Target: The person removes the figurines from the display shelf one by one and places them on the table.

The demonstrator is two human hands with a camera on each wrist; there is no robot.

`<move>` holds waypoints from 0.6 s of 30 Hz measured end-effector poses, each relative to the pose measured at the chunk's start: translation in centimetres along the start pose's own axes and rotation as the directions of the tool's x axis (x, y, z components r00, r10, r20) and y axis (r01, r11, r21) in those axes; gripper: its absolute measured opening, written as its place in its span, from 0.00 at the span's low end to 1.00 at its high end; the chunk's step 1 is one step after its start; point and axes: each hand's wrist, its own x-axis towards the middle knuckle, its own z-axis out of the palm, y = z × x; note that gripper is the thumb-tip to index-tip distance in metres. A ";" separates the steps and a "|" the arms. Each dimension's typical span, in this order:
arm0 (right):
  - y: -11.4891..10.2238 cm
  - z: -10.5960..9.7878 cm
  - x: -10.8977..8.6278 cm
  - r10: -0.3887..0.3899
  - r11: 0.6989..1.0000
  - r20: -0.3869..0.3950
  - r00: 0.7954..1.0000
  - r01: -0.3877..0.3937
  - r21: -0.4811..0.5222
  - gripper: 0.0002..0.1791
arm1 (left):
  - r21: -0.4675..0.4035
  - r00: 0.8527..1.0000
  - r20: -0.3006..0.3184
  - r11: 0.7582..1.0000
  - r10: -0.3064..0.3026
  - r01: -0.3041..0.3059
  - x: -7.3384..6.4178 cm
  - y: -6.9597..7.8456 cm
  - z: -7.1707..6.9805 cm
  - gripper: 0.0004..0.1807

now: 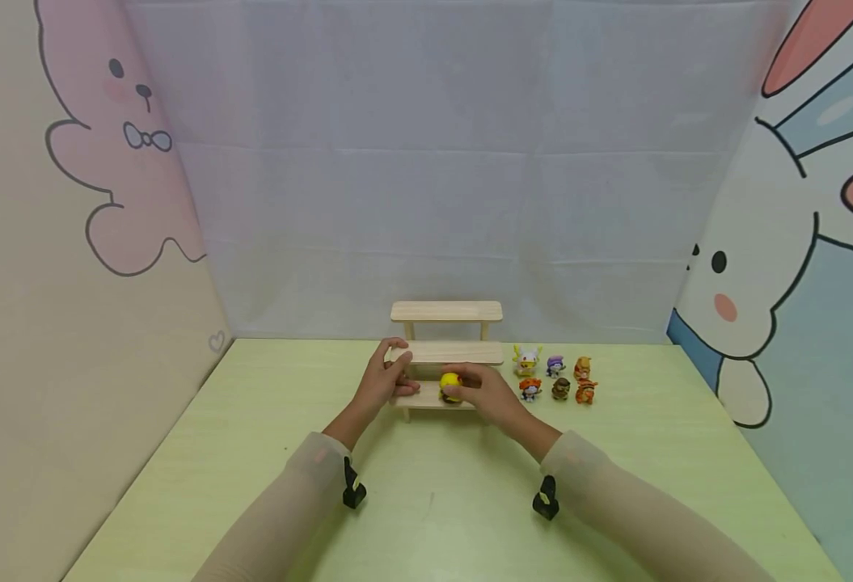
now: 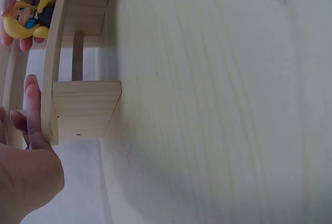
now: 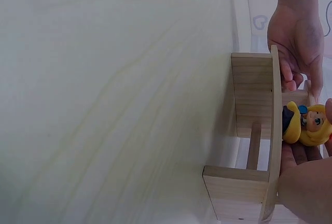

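A small three-tier wooden shelf point(image 1: 457, 352) stands on the table. My right hand point(image 1: 486, 391) grips a yellow-haired figurine point(image 1: 451, 385) at the lowest tier. The right wrist view shows the figurine point(image 3: 302, 122) upright, its dark base at the board, with fingers behind it and at its head. At the shelf's left end, my left hand point(image 1: 381, 380) holds the middle tier, its lower fingers reaching over the lowest one. In the left wrist view, the left hand point(image 2: 33, 169) lies against the shelf end; part of its grip is cut off there.
Right of the shelf, several small figurines stand in two rows, among them a yellow-and-white one point(image 1: 526, 361), a purple-hatted one point(image 1: 555, 366) and an orange one point(image 1: 585, 393). A white cloth point(image 1: 441, 162) hangs behind the pale table point(image 1: 426, 501). Decorated panels flank both sides.
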 end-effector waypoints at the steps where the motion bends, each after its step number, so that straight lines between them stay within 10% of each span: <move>1: 0.0 -0.1 -0.1 -0.001 1.000 0.000 1.000 0.001 0.001 0.22 | 0.000 1.000 0.000 1.000 -0.001 0.001 0.0 0.0 0.0 0.18; 18: 0.7 -2.0 -1.0 0.051 0.998 0.008 0.999 -0.051 0.032 0.27 | 0.004 1.000 -0.004 1.000 -0.001 0.001 0.0 0.0 -0.1 0.20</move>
